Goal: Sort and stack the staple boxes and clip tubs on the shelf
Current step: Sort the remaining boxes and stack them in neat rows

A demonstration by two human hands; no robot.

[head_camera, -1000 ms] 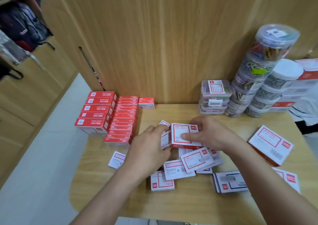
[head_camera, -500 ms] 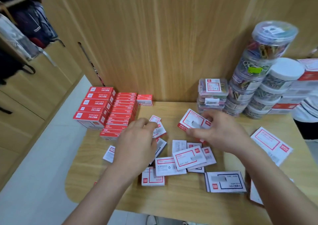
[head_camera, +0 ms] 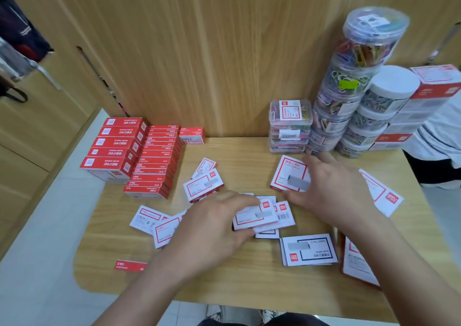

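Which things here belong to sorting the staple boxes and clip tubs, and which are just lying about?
Job: loose white red-bordered card staple boxes; stacked red card staple boxes; clear plastic round clip tubs; white-lidded round clip tubs; clear square plastic clip boxes.
Lying about: dark fabric bags hanging at left; wooden cupboard at left.
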